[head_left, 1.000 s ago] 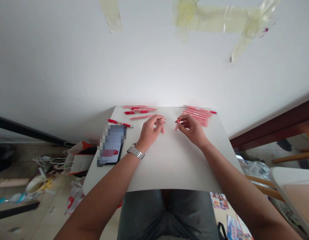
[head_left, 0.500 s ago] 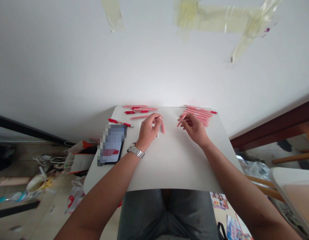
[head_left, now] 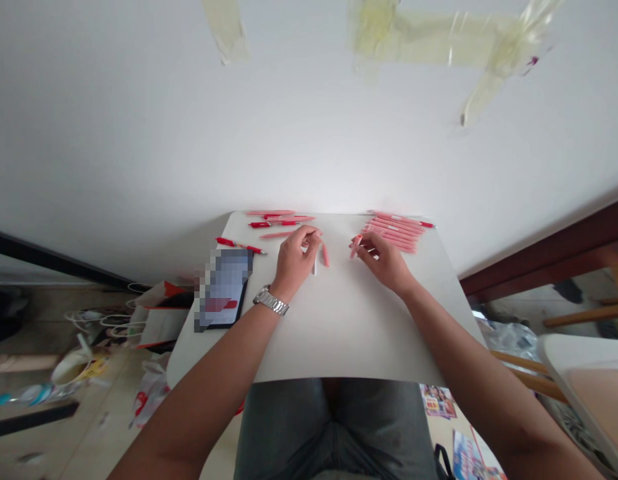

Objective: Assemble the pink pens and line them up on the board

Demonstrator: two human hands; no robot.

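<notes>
My right hand (head_left: 385, 261) pinches a short pink pen barrel (head_left: 356, 246), held tilted above the table. My left hand (head_left: 297, 259), with a metal watch on its wrist, has thumb and index finger pressed together. Whatever sits in that pinch is too small to make out. Just right of the left hand lies a loose pink pen part (head_left: 325, 255), and a thin white piece (head_left: 315, 267) shows below its fingers. Beyond my right hand a row of pink pens (head_left: 396, 233) lies side by side.
Several pink and red pens (head_left: 276, 225) lie at the table's back left. A red pen (head_left: 241, 245) rests above a phone (head_left: 223, 293) on the left side. The white table (head_left: 349, 340) meets the wall at its back; a white chair (head_left: 583, 360) stands at right.
My right hand has moved slightly left with the pink barrel, which now stands more upright. My left hand has shifted only a little to the left.
</notes>
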